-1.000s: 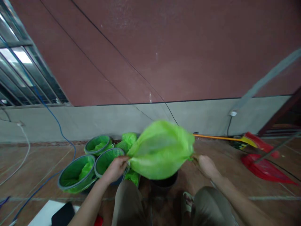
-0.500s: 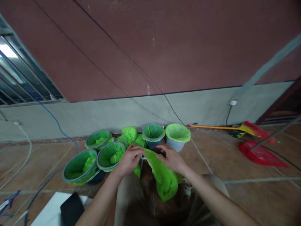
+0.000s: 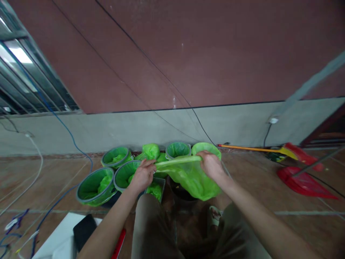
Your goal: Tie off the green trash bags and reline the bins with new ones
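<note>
A thin green plastic bag (image 3: 194, 178) is stretched by its rim between my two hands. My left hand (image 3: 144, 175) pinches the left end of the rim, beside the lined buckets. The right end is gripped in my right hand (image 3: 212, 164), in front of a bin (image 3: 207, 146) with a light green liner. Below the bag, close to my knees, stands a dark bin (image 3: 181, 192), partly covered by the hanging plastic. Its lower part is lost in shadow.
Several green-lined buckets (image 3: 95, 184) stand at the left, with stuffed green bags (image 3: 151, 151) by the wall. A white box (image 3: 63, 233) with a black object (image 3: 84, 230) lies front left. At right are a red dustpan (image 3: 304, 181) and a yellow-handled broom (image 3: 248, 148). A blue cable (image 3: 70, 135) crosses the floor.
My hands have moved apart and the bag's rim is now pulled taut and level between them. The bag's body has swung up and right, uncovering more of the dark bin.
</note>
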Demonstrator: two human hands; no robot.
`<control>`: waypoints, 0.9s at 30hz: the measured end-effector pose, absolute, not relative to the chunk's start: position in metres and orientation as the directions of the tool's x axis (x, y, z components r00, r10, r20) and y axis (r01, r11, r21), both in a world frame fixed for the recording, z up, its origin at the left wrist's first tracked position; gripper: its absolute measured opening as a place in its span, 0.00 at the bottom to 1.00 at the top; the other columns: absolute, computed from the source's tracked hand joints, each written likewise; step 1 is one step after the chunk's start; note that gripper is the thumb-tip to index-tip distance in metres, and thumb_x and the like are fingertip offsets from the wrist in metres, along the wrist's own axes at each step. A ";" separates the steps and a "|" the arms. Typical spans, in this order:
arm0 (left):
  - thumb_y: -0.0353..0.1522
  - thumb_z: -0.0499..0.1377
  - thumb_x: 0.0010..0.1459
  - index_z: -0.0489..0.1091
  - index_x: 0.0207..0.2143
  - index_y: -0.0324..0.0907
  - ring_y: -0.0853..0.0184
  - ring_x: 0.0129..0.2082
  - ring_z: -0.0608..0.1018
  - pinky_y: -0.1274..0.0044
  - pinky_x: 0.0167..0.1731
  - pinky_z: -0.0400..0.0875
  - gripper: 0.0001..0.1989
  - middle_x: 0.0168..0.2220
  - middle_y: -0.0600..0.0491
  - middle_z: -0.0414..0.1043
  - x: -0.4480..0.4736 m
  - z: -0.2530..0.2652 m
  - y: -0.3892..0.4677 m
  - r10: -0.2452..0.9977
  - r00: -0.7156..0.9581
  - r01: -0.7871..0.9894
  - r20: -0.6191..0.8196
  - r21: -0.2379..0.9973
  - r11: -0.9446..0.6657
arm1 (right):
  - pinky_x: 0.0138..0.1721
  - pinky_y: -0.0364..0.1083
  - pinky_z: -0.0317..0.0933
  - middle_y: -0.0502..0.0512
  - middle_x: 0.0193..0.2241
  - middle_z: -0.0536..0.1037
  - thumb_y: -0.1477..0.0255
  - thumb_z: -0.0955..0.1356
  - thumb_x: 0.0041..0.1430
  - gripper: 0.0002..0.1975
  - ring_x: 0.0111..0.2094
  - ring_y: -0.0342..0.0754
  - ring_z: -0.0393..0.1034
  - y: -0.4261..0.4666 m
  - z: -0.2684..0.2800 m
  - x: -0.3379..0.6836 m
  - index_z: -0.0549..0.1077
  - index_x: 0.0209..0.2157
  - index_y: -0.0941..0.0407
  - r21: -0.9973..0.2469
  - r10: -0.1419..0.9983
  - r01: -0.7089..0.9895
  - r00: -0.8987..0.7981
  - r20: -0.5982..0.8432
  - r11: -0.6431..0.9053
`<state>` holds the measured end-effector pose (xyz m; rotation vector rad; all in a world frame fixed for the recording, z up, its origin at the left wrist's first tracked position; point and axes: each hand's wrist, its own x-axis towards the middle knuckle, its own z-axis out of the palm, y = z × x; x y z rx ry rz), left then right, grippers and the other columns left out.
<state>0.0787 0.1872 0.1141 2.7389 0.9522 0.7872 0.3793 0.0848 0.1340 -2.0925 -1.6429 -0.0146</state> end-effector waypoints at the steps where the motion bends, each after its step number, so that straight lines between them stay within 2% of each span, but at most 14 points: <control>1: 0.25 0.50 0.58 0.76 0.33 0.42 0.59 0.52 0.77 0.61 0.59 0.67 0.15 0.48 0.45 0.78 0.081 0.110 0.188 0.644 0.624 0.538 0.443 0.355 -0.765 | 0.48 0.47 0.65 0.59 0.44 0.81 0.84 0.61 0.53 0.23 0.44 0.54 0.76 0.083 0.136 0.380 0.80 0.45 0.58 -0.384 0.897 0.908 0.303 0.322 -0.168; 4: 0.28 0.53 0.58 0.77 0.37 0.42 0.61 0.44 0.80 0.70 0.45 0.75 0.12 0.41 0.47 0.80 0.092 0.103 0.186 0.749 0.495 0.491 0.440 0.570 -0.659 | 0.49 0.49 0.66 0.57 0.45 0.80 0.80 0.64 0.54 0.19 0.43 0.54 0.76 0.074 0.139 0.376 0.80 0.45 0.57 -0.490 0.871 0.863 0.332 0.362 -0.125; 7: 0.34 0.58 0.58 0.76 0.33 0.42 0.64 0.35 0.80 0.75 0.37 0.74 0.08 0.35 0.50 0.79 0.105 0.100 0.184 0.832 0.346 0.418 0.434 0.722 -0.551 | 0.48 0.51 0.67 0.58 0.46 0.80 0.70 0.70 0.55 0.16 0.44 0.55 0.76 0.065 0.143 0.367 0.80 0.45 0.57 -0.602 0.914 0.797 0.274 0.299 -0.042; 10: 0.33 0.60 0.55 0.74 0.29 0.42 0.67 0.31 0.77 0.76 0.36 0.72 0.05 0.30 0.53 0.76 0.114 0.101 0.186 0.857 0.217 0.429 0.467 0.743 -0.513 | 0.47 0.50 0.67 0.56 0.46 0.80 0.61 0.72 0.53 0.21 0.44 0.53 0.76 0.060 0.151 0.362 0.78 0.47 0.55 -0.707 0.956 0.707 0.194 0.219 0.019; 13: 0.27 0.58 0.53 0.72 0.32 0.42 0.69 0.28 0.74 0.77 0.35 0.70 0.04 0.32 0.54 0.74 0.117 0.104 0.189 0.840 0.172 0.492 0.515 0.694 -0.526 | 0.39 0.47 0.67 0.53 0.38 0.82 0.55 0.69 0.57 0.20 0.36 0.50 0.76 0.060 0.159 0.362 0.80 0.43 0.53 -0.750 0.974 0.661 0.151 0.170 0.029; 15: 0.25 0.57 0.51 0.71 0.34 0.42 0.69 0.28 0.73 0.76 0.36 0.70 0.08 0.33 0.53 0.73 0.117 0.106 0.190 0.821 0.171 0.539 0.544 0.646 -0.540 | 0.35 0.46 0.66 0.51 0.33 0.81 0.56 0.67 0.60 0.17 0.31 0.48 0.74 0.062 0.163 0.363 0.81 0.39 0.53 -0.719 0.970 0.695 0.155 0.189 0.029; 18: 0.24 0.56 0.50 0.69 0.40 0.41 0.65 0.33 0.75 0.74 0.39 0.72 0.13 0.36 0.51 0.73 0.114 0.104 0.190 0.805 0.178 0.605 0.566 0.582 -0.543 | 0.38 0.46 0.65 0.52 0.34 0.81 0.65 0.66 0.61 0.11 0.33 0.48 0.74 0.066 0.167 0.362 0.80 0.35 0.53 -0.602 0.917 0.792 0.161 0.366 0.101; 23: 0.22 0.56 0.47 0.67 0.51 0.38 0.58 0.44 0.78 0.70 0.45 0.73 0.26 0.46 0.44 0.74 0.108 0.093 0.193 0.816 0.189 0.712 0.546 0.496 -0.497 | 0.38 0.45 0.66 0.55 0.34 0.81 0.70 0.63 0.63 0.12 0.34 0.47 0.76 0.065 0.184 0.351 0.78 0.34 0.55 -0.426 0.691 0.886 0.193 0.697 0.182; 27: 0.25 0.55 0.54 0.74 0.45 0.40 0.56 0.47 0.79 0.70 0.47 0.72 0.16 0.44 0.43 0.77 0.104 0.090 0.198 0.879 0.144 0.826 0.454 0.435 -0.360 | 0.32 0.42 0.63 0.52 0.28 0.81 0.69 0.63 0.63 0.12 0.27 0.45 0.75 0.054 0.211 0.344 0.77 0.36 0.55 -0.313 0.549 0.944 0.207 0.810 0.105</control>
